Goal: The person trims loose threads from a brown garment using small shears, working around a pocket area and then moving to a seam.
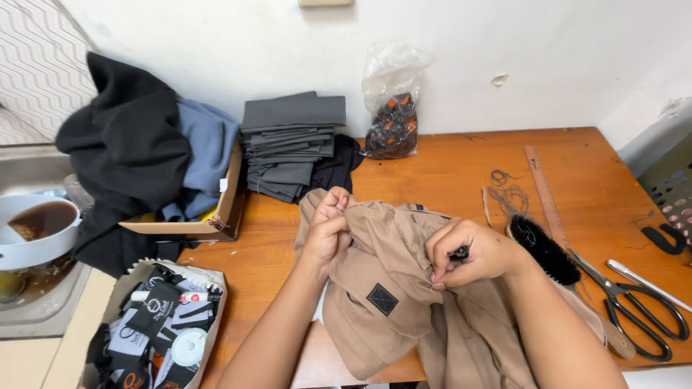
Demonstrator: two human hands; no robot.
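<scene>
A tan garment (389,302) with a small black square patch lies bunched on the wooden table (447,166) in front of me. My left hand (328,230) pinches a fold of its fabric near the top edge. My right hand (472,256) grips another fold of the same garment, and a small black object shows between its fingers; I cannot tell what it is.
A black brush (544,248), large scissors (638,310), a ruler (544,191) and loose thread (508,191) lie to the right. At the back stand folded grey cloth (292,140) and a plastic bag (393,108). A cardboard box with dark clothes (144,151) and a bag of labels (162,324) sit left.
</scene>
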